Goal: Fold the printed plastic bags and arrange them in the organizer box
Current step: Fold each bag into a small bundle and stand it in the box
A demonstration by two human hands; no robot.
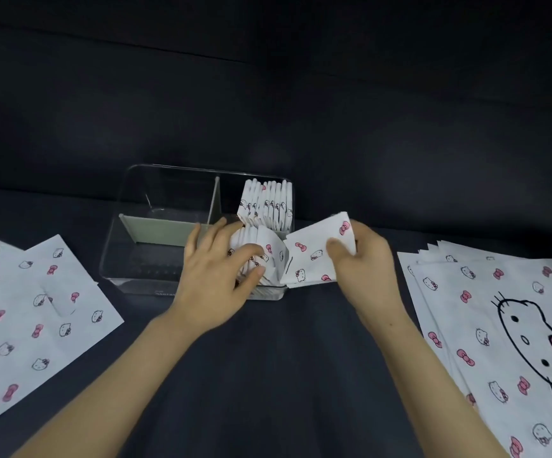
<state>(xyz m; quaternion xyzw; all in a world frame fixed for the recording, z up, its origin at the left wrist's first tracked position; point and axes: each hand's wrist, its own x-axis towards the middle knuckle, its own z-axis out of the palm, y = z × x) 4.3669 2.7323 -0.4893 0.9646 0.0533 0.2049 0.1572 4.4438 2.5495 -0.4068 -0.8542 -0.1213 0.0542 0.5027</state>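
Observation:
A clear organizer box [155, 196] with grey dividers stands on the dark surface. Its back right compartment holds several folded white bags [269, 201] printed with cat faces and pink bows, standing upright. The front right compartment holds another row of folded bags [268, 251]. My left hand [215, 276] grips that front row, thumb on its near side, fingers on the far side. My right hand [363, 262] pinches a folded bag [314, 256], tilted, just right of the box's front right corner.
Flat unfolded printed bags lie in a pile at the left [30, 309] and in a larger pile at the right [505, 328]. The box's two left compartments hold nothing. Dark cloth surface spans between the piles in front of the box.

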